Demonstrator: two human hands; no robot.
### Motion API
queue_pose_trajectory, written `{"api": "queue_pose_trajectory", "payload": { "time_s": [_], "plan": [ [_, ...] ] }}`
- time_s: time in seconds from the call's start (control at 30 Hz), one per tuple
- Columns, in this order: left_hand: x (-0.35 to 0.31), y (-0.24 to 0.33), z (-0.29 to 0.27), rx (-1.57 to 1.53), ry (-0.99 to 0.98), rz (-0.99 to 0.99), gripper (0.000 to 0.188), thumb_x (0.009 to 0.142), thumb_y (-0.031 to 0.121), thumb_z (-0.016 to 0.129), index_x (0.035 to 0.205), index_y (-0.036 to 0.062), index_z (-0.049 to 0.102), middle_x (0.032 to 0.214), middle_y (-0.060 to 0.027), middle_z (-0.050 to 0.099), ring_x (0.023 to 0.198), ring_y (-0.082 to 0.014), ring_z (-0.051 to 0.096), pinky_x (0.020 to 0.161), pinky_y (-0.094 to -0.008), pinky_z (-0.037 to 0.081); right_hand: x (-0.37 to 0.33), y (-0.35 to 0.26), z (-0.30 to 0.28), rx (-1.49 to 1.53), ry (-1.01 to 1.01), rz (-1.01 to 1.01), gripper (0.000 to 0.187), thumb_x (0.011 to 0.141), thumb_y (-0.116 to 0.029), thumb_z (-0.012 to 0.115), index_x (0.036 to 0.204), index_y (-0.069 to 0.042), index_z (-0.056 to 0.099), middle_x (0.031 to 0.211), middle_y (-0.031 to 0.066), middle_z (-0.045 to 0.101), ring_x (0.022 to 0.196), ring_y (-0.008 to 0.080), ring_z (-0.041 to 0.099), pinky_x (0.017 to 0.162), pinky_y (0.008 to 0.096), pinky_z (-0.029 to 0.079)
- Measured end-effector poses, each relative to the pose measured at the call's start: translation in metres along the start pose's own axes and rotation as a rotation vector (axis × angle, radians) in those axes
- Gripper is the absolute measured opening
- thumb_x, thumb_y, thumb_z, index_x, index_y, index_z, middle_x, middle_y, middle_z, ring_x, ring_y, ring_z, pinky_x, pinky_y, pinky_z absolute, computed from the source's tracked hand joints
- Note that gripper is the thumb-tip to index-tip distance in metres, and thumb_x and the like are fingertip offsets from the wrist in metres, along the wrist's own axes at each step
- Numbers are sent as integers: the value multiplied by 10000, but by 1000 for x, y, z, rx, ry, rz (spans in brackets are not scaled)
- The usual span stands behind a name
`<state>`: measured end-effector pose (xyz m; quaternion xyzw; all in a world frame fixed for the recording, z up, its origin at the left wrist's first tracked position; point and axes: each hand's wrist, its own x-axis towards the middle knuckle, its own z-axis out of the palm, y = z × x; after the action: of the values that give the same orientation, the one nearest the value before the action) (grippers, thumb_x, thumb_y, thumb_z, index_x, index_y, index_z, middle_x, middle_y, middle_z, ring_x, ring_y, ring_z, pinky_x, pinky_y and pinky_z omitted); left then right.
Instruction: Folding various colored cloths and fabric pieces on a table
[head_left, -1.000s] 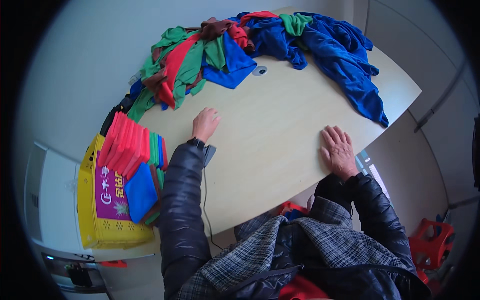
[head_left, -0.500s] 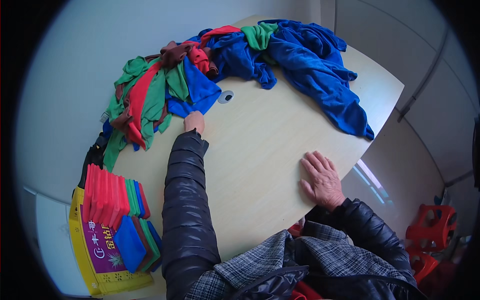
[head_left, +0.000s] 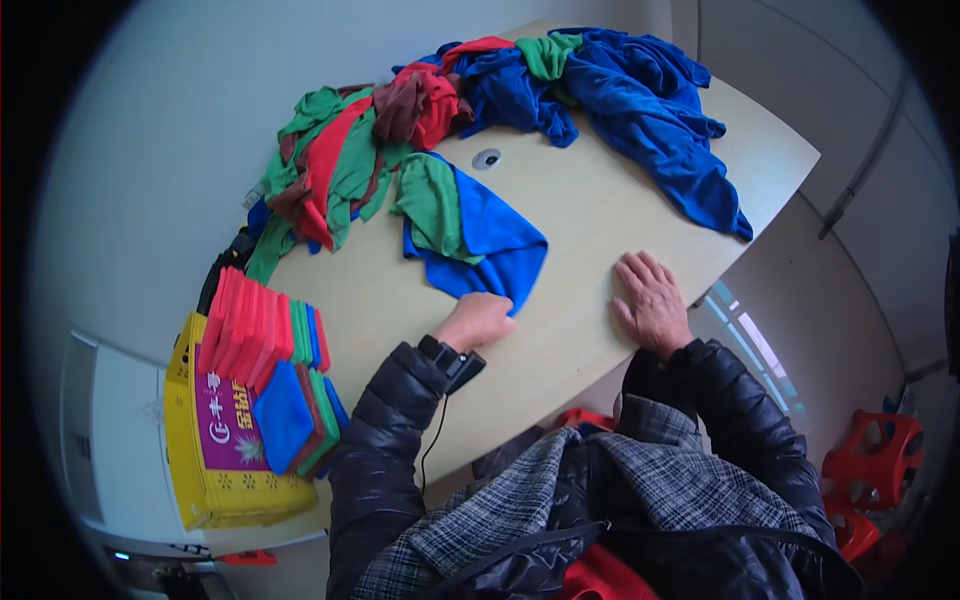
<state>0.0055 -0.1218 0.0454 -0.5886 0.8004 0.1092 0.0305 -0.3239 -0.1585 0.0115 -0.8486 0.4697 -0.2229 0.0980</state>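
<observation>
My left hand (head_left: 478,320) is closed on the near corner of a blue cloth (head_left: 500,240), which lies spread on the table in front of me. A green cloth (head_left: 432,205) rests on top of the blue one's left part. My right hand (head_left: 652,303) lies flat on the table near its right edge, fingers spread and holding nothing. Behind the blue cloth sprawls a heap of crumpled cloths (head_left: 335,165) in green, red, brown and blue. Larger blue cloths (head_left: 650,120) trail along the far right side of the table.
At the left, folded cloths (head_left: 262,330) in red, green, blue and brown stand stacked in and over a yellow and purple box (head_left: 205,480). A round cable-hole cover (head_left: 487,159) sits in the pale table (head_left: 575,210). Red plastic stools (head_left: 872,460) stand on the floor at right.
My left hand has pulled the blue cloth out of the heap toward me, with the green cloth coming along on it. My right hand stays flat on the table.
</observation>
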Motion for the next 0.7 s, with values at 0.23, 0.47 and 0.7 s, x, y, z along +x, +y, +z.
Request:
{"api": "queue_pose_trajectory", "payload": {
  "time_s": [0.23,0.47,0.7],
  "plan": [
    [-72,94,29,-363,79,125,180,787,211,572,770,31,581,766,-235,629,785,-453,625,685,-560,473,1,-2,11,-45,54,-55,590,899,-342,588,1403,-42,525,1493,172,483,1431,360,382,1190,473,280],
    [-82,118,36,-540,65,130,163,788,175,572,762,19,532,757,-241,593,759,-462,596,654,-534,458,-10,-36,17,348,-41,-136,564,871,-278,669,1380,-66,548,1431,156,543,1350,362,465,1143,461,345],
    [-74,94,-8,-402,484,33,261,821,190,721,1005,59,590,876,-147,596,788,-382,651,688,-472,508,-2,-57,32,190,66,-158,314,852,-155,693,1150,-62,661,1160,150,659,1143,369,591,985,424,485]
  ]
}}
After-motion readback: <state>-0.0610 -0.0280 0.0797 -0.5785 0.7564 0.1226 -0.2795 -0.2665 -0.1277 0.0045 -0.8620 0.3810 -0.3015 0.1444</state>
